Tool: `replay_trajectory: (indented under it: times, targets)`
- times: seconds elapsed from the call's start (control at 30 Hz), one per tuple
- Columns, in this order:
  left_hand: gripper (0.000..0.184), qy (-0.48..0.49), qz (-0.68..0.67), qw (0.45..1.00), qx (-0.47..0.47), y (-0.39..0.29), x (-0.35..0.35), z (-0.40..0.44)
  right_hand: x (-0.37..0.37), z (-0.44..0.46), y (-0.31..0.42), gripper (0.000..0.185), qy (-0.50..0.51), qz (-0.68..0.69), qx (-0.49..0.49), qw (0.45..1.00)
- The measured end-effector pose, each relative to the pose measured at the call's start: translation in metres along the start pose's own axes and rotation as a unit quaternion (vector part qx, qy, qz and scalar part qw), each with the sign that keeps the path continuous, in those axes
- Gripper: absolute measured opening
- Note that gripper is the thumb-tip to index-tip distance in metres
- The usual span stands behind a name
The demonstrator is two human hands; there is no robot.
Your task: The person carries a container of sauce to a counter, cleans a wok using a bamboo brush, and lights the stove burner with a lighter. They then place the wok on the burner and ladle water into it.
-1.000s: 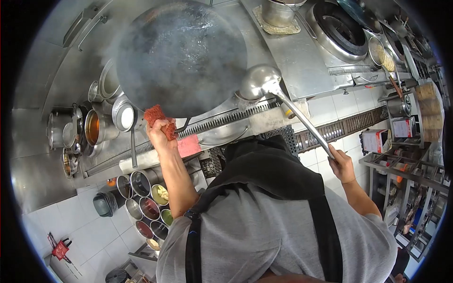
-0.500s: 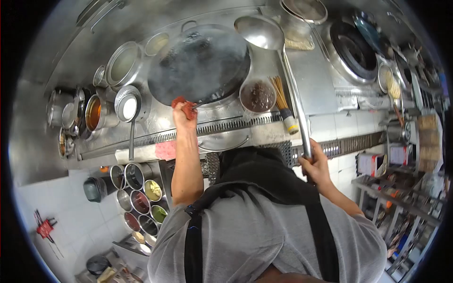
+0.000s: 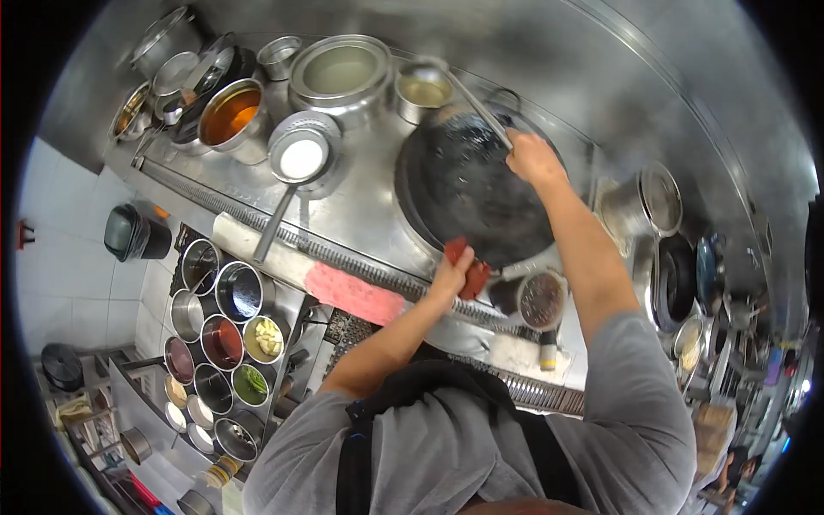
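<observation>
Past one pink cloth (image 3: 352, 293) at the edge of one steel counter (image 3: 360, 197), clutching one red cloth (image 3: 475, 281) in the left hand (image 3: 450, 275) at the near rim of one dark wok (image 3: 481, 197). Well apart, gripping one ladle (image 3: 479, 105) in the right hand (image 3: 534, 159) above the wok, head over or in one small pot (image 3: 414, 110) beyond; cannot tell which.

Commercial kitchen: large wok (image 3: 433, 184), steel counter (image 3: 354, 220), ingredient pots (image 3: 215, 376).
</observation>
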State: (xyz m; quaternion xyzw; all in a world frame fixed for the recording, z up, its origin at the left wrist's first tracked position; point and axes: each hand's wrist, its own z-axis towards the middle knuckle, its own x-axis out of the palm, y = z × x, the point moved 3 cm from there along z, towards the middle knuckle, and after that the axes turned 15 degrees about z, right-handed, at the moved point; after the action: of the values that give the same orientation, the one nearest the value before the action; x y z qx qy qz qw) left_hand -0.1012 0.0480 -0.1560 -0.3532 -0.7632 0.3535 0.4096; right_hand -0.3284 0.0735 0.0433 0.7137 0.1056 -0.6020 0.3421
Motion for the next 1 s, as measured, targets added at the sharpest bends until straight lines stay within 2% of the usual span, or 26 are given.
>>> replay_trajectory:
  times: [0.03,0.07,0.13,0.2,0.27,0.3,0.33,0.37,0.4,0.47,0.53,0.6,0.63,0.67,0.7,0.73,0.77,0.8,0.83,0.87,0.9,0.93,0.97,1.0]
  targets:
    - [0.041,-0.011,0.182,0.982,0.059,0.012,-0.021,0.01,0.002,0.033,0.013,0.033,0.003,-0.005,-0.013,1.0]
    - [0.044,0.004,0.22,0.975,0.023,-0.007,-0.036,-0.002,0.01,0.062,0.024,0.031,0.058,-0.066,-0.008,0.996]
    - [0.053,-0.074,0.337,0.931,0.116,-0.001,-0.086,-0.013,0.015,0.095,0.048,0.028,0.133,-0.141,-0.006,0.981]
    - [0.05,-0.091,0.396,0.906,0.12,-0.037,-0.144,-0.046,0.015,0.1,0.05,0.026,0.146,-0.153,0.004,0.977]
    - [0.049,-0.178,0.505,0.843,0.052,-0.02,-0.21,-0.06,0.023,0.104,0.034,0.026,0.139,-0.16,0.011,0.977]
    - [0.049,-0.183,0.502,0.844,0.051,-0.011,-0.233,-0.067,0.025,0.103,0.03,0.026,0.08,-0.133,-0.015,0.988]
    - [0.051,-0.17,0.478,0.856,0.097,-0.005,-0.25,-0.073,0.023,0.108,0.034,0.026,0.02,-0.104,-0.041,0.994]
    - [0.053,-0.155,0.455,0.865,0.144,-0.005,-0.26,-0.072,0.024,0.117,0.049,0.026,0.017,-0.103,-0.047,0.993]
    - [0.053,-0.16,0.455,0.864,0.146,-0.009,-0.263,-0.067,0.024,0.125,0.07,0.023,-0.003,-0.072,-0.03,0.997]
    - [0.056,-0.14,0.485,0.861,0.067,-0.004,-0.261,-0.061,0.039,0.141,0.101,0.021,-0.019,-0.041,-0.02,0.999]
    - [0.057,-0.145,0.472,0.867,0.065,-0.005,-0.261,-0.059,0.07,0.176,0.124,0.017,-0.046,0.028,-0.046,0.997]
    - [0.054,-0.133,0.484,0.863,0.061,-0.018,-0.253,-0.068,0.11,0.209,0.144,0.014,0.005,0.111,-0.006,0.994]
    - [0.053,-0.151,0.515,0.843,-0.019,-0.023,-0.252,-0.073,0.126,0.224,0.156,0.014,0.022,0.14,0.003,0.99]
    - [0.053,-0.163,0.516,0.84,-0.02,-0.023,-0.252,-0.076,0.145,0.23,0.164,0.012,0.103,0.29,0.083,0.948]
    - [0.053,-0.22,0.625,0.749,0.028,-0.028,-0.253,-0.081,0.161,0.23,0.171,0.011,0.182,0.428,0.163,0.87]
    - [0.054,-0.271,0.718,0.637,0.076,-0.033,-0.251,-0.085,0.167,0.23,0.173,0.011,0.185,0.431,0.155,0.869]
    - [0.057,-0.285,0.716,0.632,0.081,-0.031,-0.252,-0.085,0.17,0.225,0.174,0.01,0.166,0.591,0.181,0.768]
    - [0.057,-0.289,0.717,0.629,0.082,-0.029,-0.253,-0.085,0.17,0.219,0.172,0.009,0.142,0.728,0.203,0.639]
    - [0.058,-0.281,0.714,0.638,0.053,-0.025,-0.254,-0.086,0.168,0.213,0.169,0.008,0.136,0.754,0.203,0.609]
    - [0.06,-0.272,0.711,0.648,0.024,-0.025,-0.252,-0.088,0.163,0.208,0.165,0.008,0.134,0.756,0.202,0.608]
    - [0.06,-0.27,0.714,0.646,0.027,-0.027,-0.251,-0.092,0.155,0.203,0.16,0.008,0.133,0.774,0.189,0.59]
    - [0.062,-0.268,0.693,0.669,0.029,-0.03,-0.25,-0.097,0.146,0.197,0.152,0.008,0.128,0.791,0.175,0.571]
    - [0.064,-0.264,0.673,0.691,0.032,-0.037,-0.247,-0.101,0.135,0.188,0.142,0.008,0.12,0.794,0.174,0.569]
    - [0.064,-0.257,0.677,0.688,0.039,-0.045,-0.24,-0.106,0.119,0.177,0.133,0.008,0.109,0.805,0.162,0.561]
